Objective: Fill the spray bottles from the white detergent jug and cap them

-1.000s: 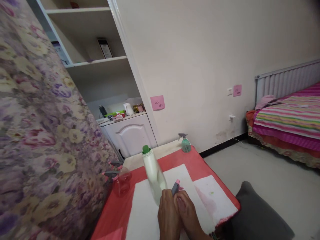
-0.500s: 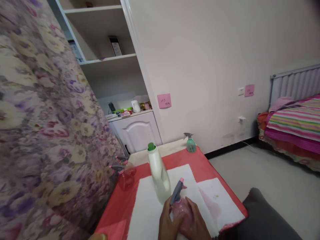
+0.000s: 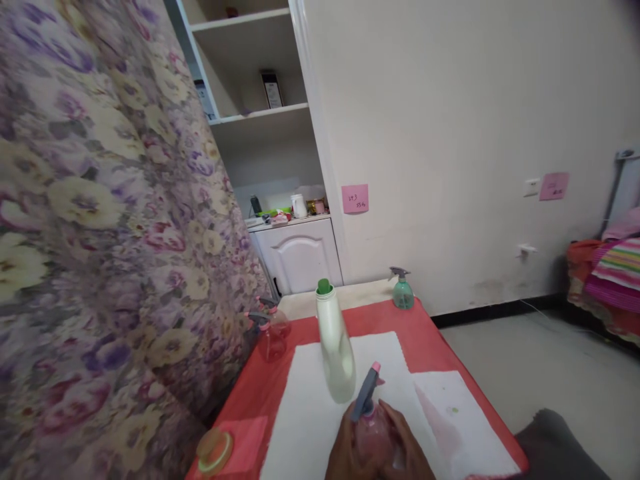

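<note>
Both my hands wrap round a pink spray bottle (image 3: pixel 374 433) with a grey and pink trigger head, low over the white sheet. My left hand (image 3: pixel 343 445) grips its left side, and my right hand (image 3: pixel 407 445) its right side. The bottle's lower part is hidden behind the fingers. Just beyond stands a tall pale green jug (image 3: pixel 336 353) with a green spout at its mouth. Two more pink spray bottles (image 3: pixel 273 343) stand by the curtain. At the table's far right corner is a green spray bottle (image 3: pixel 403 293).
White sheets (image 3: pixel 295 407) lie on the red-covered table (image 3: pixel 240 400); the right one is stained pink. A round yellowish lid or jar (image 3: pixel 215 450) sits at the near left. A floral curtain (image 3: pixel 125 267) hangs along the left. Behind are a shelf cabinet (image 3: pixel 305 253) and the wall.
The view has turned left, so the scene sits further right and the round yellowish thing shows more fully. Both hands still hold the pink spray bottle.
</note>
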`<state>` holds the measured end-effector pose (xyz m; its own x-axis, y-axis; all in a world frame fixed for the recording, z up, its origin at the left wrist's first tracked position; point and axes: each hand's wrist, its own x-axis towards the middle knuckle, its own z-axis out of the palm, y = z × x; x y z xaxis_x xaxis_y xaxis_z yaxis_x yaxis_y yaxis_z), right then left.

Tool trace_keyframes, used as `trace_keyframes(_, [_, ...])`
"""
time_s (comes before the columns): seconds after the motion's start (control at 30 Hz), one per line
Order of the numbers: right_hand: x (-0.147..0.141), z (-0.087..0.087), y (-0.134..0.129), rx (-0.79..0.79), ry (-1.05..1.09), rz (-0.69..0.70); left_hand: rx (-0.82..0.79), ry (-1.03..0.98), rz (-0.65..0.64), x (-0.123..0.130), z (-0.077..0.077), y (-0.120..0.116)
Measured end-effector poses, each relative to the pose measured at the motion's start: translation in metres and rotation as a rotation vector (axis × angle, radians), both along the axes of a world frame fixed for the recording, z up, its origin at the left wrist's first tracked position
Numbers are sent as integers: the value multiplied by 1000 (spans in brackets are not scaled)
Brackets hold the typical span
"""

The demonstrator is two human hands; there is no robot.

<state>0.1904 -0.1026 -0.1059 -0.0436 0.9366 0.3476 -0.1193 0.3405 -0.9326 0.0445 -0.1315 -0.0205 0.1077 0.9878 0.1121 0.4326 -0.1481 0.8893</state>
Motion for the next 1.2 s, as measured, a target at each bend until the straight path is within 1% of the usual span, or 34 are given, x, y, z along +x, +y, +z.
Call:
trace_keyframes(0.07, [4, 9, 1, -66, 4, 161, -33, 5, -14, -11, 3, -6])
trace_keyframes(0.2, [6, 30, 3, -181, 6, 528, -77, -40, -63, -35, 9, -19])
trace_keyframes(0.23, [4, 34, 3, -190, 5, 585, -77, -53, -61, -39, 10, -22])
trace_keyframes(0.3, [-3, 37, 4, -181, -7, 636, -60, -65, -14, -46, 11, -29])
trace_keyframes(0.33, [-8, 36, 5, -163, -18, 635, -48, -67, 25, -49, 10, -31])
trace_keyframes(0.4, [-19, 29, 7, -113, -36, 599, -19, -64, 127, -53, 4, -33])
trace_keyframes(0.5, [-37, 10, 11, -34, -42, 522, 26, -17, 336, -57, -12, -30])
trace_keyframes(0.6, [-50, -6, 12, 8, -43, 487, 24, 118, 561, -56, -30, -25])
trace_keyframes(0.67, [-53, -12, 11, 35, -36, 497, 23, 228, 639, -54, -38, -24])
trace_keyframes(0.7, [-54, -14, 11, 50, -33, 506, 32, 277, 647, -53, -40, -24])
trace_keyframes(0.77, [-53, -16, 10, 64, -43, 512, 55, 338, 617, -52, -41, -25])
trace_keyframes(0.87, [-49, -17, 10, 40, -97, 499, 59, 312, 521, -57, -38, -24])
trace_keyframes(0.93, [-47, -18, 10, 33, -126, 489, 73, 200, 464, -62, -38, -23])
trace_keyframes(1.07, [-45, -18, 11, 38, -138, 507, 86, -83, 325, -66, -43, -21])
trace_keyframes(1.13, [-45, -19, 11, 29, -132, 513, 72, -107, 333, -65, -45, -21])
trace_keyframes(1.2, [-45, -22, 10, 16, -125, 504, 80, -63, 410, -63, -46, -22])
